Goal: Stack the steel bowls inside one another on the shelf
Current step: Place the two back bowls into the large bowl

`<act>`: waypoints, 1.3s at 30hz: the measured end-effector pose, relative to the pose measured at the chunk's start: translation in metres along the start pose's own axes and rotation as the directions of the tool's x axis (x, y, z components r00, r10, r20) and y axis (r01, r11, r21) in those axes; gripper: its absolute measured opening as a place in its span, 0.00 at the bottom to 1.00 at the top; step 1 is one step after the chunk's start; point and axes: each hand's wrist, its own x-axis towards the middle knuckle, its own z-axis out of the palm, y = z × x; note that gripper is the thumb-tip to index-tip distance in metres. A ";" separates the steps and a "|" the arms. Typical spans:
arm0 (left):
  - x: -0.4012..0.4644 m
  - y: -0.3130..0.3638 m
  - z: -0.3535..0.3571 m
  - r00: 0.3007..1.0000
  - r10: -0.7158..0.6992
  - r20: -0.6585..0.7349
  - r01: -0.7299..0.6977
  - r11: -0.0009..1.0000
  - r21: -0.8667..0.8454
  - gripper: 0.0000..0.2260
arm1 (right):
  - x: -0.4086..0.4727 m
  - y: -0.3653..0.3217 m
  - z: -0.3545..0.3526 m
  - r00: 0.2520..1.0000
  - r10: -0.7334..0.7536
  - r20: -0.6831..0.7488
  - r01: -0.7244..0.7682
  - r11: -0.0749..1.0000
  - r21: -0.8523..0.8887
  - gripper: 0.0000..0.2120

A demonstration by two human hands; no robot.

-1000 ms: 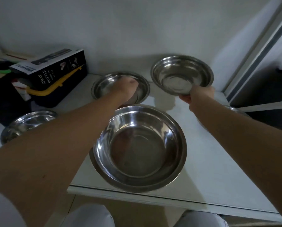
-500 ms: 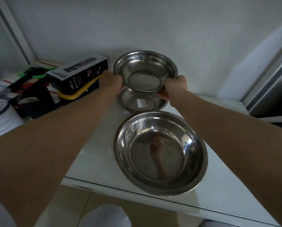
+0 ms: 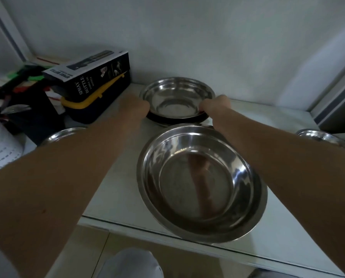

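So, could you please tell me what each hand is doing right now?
Left hand: closed on the left rim of the small steel bowl.
Right hand: closed on the same bowl's right rim.

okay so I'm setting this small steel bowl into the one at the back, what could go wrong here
The small bowl may seat crooked in the bowl beneath, so fingers could get pinched at the rims. The large bowl sits at the shelf front edge, right under both forearms; pulling back could knock it off.
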 end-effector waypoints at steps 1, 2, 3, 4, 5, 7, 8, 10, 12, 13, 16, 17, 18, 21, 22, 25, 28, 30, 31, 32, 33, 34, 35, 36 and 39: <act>0.000 -0.002 0.001 1.000 -0.010 0.016 0.010 1.000 0.012 0.17 | 0.002 0.002 0.002 1.000 0.008 0.008 -0.008 1.000 -0.010 0.07; 0.001 -0.005 0.003 1.000 0.002 0.019 -0.002 1.000 0.024 0.18 | 0.003 0.003 0.004 1.000 0.013 0.013 -0.013 1.000 -0.016 0.06; 0.000 -0.006 0.003 1.000 0.006 0.025 -0.006 0.999 0.037 0.18 | 0.004 0.004 0.006 1.000 0.012 0.012 -0.011 0.999 -0.032 0.05; 0.001 -0.007 0.004 1.000 0.019 0.022 -0.020 0.999 0.034 0.18 | 0.004 0.005 0.008 1.000 0.009 0.014 -0.009 0.999 -0.049 0.05; -0.001 -0.007 0.003 1.000 0.018 0.023 -0.019 0.999 0.035 0.17 | 0.006 0.006 0.010 1.000 0.005 0.017 -0.004 0.998 -0.056 0.05; -0.003 -0.007 0.003 1.000 0.009 0.014 -0.009 0.999 0.042 0.17 | 0.008 0.007 0.011 0.999 -0.002 0.039 0.004 0.999 -0.046 0.05; -0.003 -0.008 0.004 1.000 0.006 0.017 -0.006 0.999 0.033 0.17 | 0.008 0.007 0.011 0.999 -0.007 0.048 0.009 0.999 -0.047 0.05; 0.004 -0.013 0.008 0.998 -0.042 0.052 0.045 0.998 -0.052 0.19 | 0.010 0.007 0.011 0.999 -0.005 0.051 0.007 0.999 -0.050 0.05; 0.010 -0.017 0.012 0.994 -0.084 0.075 0.095 0.980 -0.173 0.18 | 0.010 0.006 0.011 0.999 0.012 0.044 -0.011 1.000 -0.024 0.03; 0.003 -0.015 0.010 0.990 -0.104 0.090 0.121 0.969 -0.216 0.15 | 0.011 0.005 0.011 0.999 0.022 0.040 -0.022 1.000 -0.006 0.02; -0.018 -0.004 0.003 0.980 -0.125 0.155 0.163 0.950 -0.266 0.06 | 0.013 0.006 0.009 0.999 0.046 0.029 -0.047 0.998 0.031 0.09; -0.021 -0.003 0.003 0.973 -0.133 0.188 0.181 0.945 -0.271 0.06 | 0.013 0.007 0.008 0.998 0.045 0.032 -0.046 0.999 0.029 0.09; -0.022 -0.003 0.004 0.966 -0.137 0.219 0.195 0.943 -0.269 0.08 | 0.012 0.009 0.006 0.999 0.037 0.033 -0.037 0.999 0.017 0.07; -0.026 -0.003 0.007 0.951 -0.160 0.266 0.228 0.942 -0.247 0.14 | 0.008 0.016 -0.003 0.999 -0.008 0.031 0.010 0.996 -0.092 0.08; -0.028 -0.001 0.008 0.949 -0.171 0.263 0.231 0.949 -0.215 0.15 | 0.005 0.018 -0.008 0.999 -0.023 0.032 0.027 0.990 -0.137 0.10; -0.042 0.002 0.007 0.924 -0.210 0.319 0.251 0.963 -0.093 0.15 | -0.003 0.025 -0.023 0.998 -0.045 0.043 0.053 0.977 -0.205 0.08; -0.057 0.001 0.002 0.882 -0.249 0.400 0.265 0.964 0.017 0.22 | -0.016 0.034 -0.038 0.996 -0.014 0.090 0.034 0.974 -0.225 0.08; -0.066 0.000 -0.004 0.878 -0.246 0.411 0.260 0.965 0.024 0.21 | -0.025 0.038 -0.046 0.994 -0.001 0.109 0.027 0.970 -0.240 0.08; -0.070 0.001 -0.007 0.875 -0.245 0.417 0.257 0.966 0.027 0.20 | -0.029 0.039 -0.049 0.994 0.001 0.112 0.027 0.969 -0.245 0.09; -0.074 0.000 -0.010 0.873 -0.244 0.423 0.256 0.966 0.030 0.18 | -0.034 0.039 -0.051 0.993 0.000 0.118 0.029 0.969 -0.245 0.09; -0.079 0.000 -0.013 0.872 -0.240 0.428 0.247 0.968 0.040 0.17 | -0.039 0.039 -0.053 0.992 -0.005 0.128 0.036 0.969 -0.244 0.10; -0.082 -0.002 -0.014 0.867 -0.243 0.435 0.243 0.968 0.058 0.16 | -0.043 0.040 -0.055 0.990 -0.012 0.141 0.047 0.969 -0.243 0.10; -0.085 -0.003 -0.016 0.866 -0.244 0.437 0.236 0.969 0.074 0.14 | -0.046 0.040 -0.055 0.988 -0.022 0.152 0.060 0.966 -0.250 0.10; -0.087 -0.003 -0.017 0.864 -0.247 0.438 0.235 0.969 0.083 0.14 | -0.049 0.040 -0.056 0.987 -0.025 0.159 0.067 0.963 -0.262 0.10; -0.090 0.002 -0.019 0.869 -0.250 0.427 0.247 0.967 0.063 0.15 | -0.050 0.037 -0.056 0.987 -0.033 0.157 0.072 0.966 -0.250 0.09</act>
